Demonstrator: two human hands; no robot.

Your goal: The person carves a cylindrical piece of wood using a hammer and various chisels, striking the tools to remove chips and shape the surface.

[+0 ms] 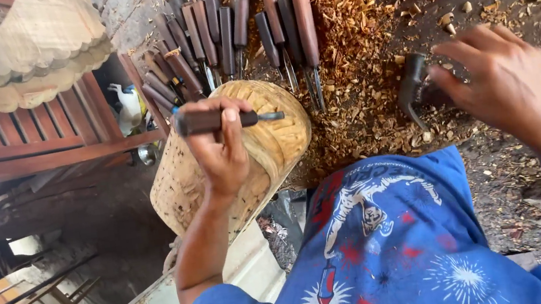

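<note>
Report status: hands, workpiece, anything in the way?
Left hand gripping chisel over carved wood block. Right hand on dark mallet. Spare chisels and wood shavings crowd the bench.

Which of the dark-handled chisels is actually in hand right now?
The chisel gripped by the left hand, lying across the carved block; the others lie loose.

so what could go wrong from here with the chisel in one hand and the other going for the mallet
1. The left hand holds the chisel across the carved wood block, its steel tip bare; a slip could nick the block or the forearm.
2. The right hand reaches the dark mallet among loose wood shavings, so the grip may be poor.
3. The row of spare chisels lies close behind the block, blades toward the person; a stray reach could catch them.
</note>
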